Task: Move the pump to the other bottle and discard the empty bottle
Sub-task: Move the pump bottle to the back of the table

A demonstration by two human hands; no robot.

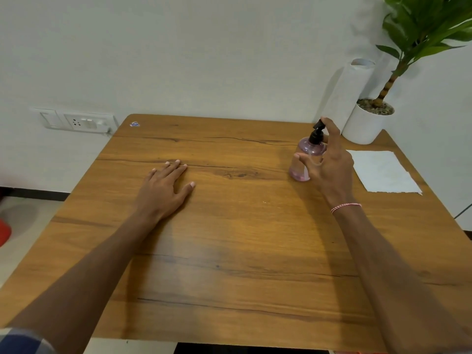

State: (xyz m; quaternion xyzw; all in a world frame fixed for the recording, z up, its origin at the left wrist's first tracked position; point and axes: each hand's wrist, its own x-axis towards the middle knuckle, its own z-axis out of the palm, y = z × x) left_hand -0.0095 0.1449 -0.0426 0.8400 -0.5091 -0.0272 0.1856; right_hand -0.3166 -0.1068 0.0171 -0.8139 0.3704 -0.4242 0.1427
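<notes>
1. Head view: the pink bottle [313,149] with a black pump [316,135] stands near the desk's [229,251] far right edge, beside a paper sheet [383,172].
2. The right hand [332,164] curls round the bottle, forefinger on the pump.
3. The left hand [166,185] lies flat with straight fingers, well apart.

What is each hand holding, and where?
Left hand: nothing, flat on wooden table. Right hand around body of pink translucent bottle, forefinger at its black pump; grip uncertain.

— On the table [229,251], far right corner?
— A white pot [362,129] with a leafy plant [421,26]; just beside it, a paper roll [350,93], on end against the wall.
— Nearer, along the right edge?
— A white paper sheet [383,172], flat on the wood.
— And left?
— A small sticker [134,124] at the far corner; a switch plate [76,121] on the wall.
</notes>
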